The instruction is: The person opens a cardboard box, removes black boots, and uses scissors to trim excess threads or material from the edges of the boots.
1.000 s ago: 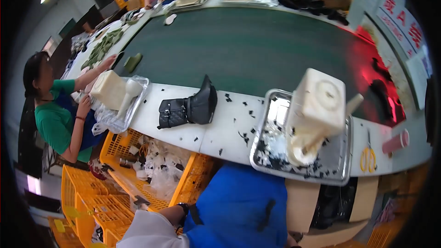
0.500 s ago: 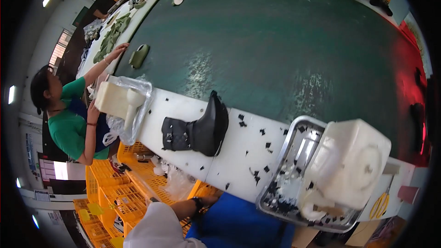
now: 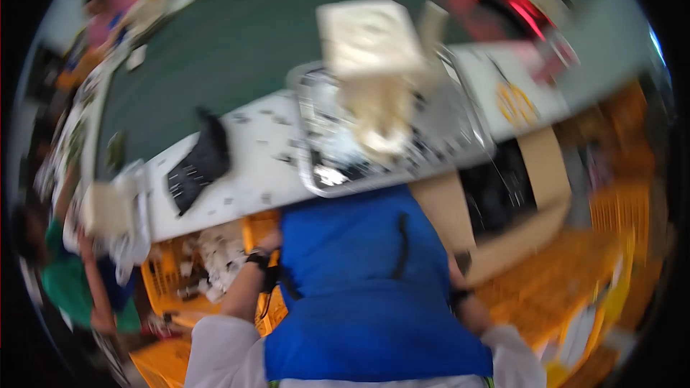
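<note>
My left hand (image 3: 270, 240) hangs low beside my blue apron (image 3: 359, 280), just under the table's front edge. Its fingers are blurred and partly hidden. On the other side of the apron is my right hand (image 3: 456, 273), near an open cardboard box (image 3: 507, 244); its fingers cannot be made out either. A black boot (image 3: 205, 158) lies on the white tabletop (image 3: 251, 165), left of a metal tray (image 3: 310, 165), with small black scraps scattered between them. In the tray stands a cream-coloured block-like container (image 3: 370, 36), with more scraps around it.
Yellow-handled scissors (image 3: 516, 104) lie right of the tray. Beyond the tabletop runs a green belt (image 3: 237, 43). Orange crates (image 3: 169, 276) stand below on both sides. At the left, a co-worker in green (image 3: 68, 287) stands beside another cream container (image 3: 106, 210).
The view has swung to the right and blurred. My right forearm and the cardboard box now show more fully. The boot still lies on the tabletop.
</note>
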The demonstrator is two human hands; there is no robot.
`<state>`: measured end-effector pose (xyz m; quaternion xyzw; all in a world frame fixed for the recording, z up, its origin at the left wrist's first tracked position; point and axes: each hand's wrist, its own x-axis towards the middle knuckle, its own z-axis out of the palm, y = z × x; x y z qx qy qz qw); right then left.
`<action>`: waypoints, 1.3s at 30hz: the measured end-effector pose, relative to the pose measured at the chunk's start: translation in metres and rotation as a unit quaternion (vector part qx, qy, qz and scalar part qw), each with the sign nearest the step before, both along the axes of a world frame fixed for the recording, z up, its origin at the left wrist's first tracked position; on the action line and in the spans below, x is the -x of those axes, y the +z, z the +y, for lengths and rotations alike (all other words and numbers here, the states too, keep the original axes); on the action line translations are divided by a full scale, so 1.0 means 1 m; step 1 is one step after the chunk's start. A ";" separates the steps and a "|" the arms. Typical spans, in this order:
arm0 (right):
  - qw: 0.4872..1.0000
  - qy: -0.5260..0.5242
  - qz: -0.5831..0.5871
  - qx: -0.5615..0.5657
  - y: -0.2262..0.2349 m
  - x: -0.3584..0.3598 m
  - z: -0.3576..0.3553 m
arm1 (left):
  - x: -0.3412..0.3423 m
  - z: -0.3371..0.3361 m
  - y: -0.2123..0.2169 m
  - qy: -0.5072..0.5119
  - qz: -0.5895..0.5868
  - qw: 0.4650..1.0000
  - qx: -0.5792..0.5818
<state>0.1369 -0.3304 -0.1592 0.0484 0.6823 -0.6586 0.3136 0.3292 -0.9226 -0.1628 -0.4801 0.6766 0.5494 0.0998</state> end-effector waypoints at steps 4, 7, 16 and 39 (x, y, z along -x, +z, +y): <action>0.987 -0.125 0.088 -0.050 0.027 0.013 -0.029 | 0.057 0.041 0.032 -0.346 -0.063 0.933 0.073; 0.976 -0.146 -0.017 -0.162 0.070 0.024 -0.025 | 0.048 0.036 0.026 -0.320 -0.033 0.945 0.065; 0.874 0.039 0.108 -0.472 -0.008 -0.015 0.045 | 0.080 0.074 0.075 -0.347 0.120 0.918 0.151; 0.808 0.239 0.324 -0.430 0.102 0.076 -0.050 | 0.122 0.155 0.256 -0.489 0.064 0.816 0.302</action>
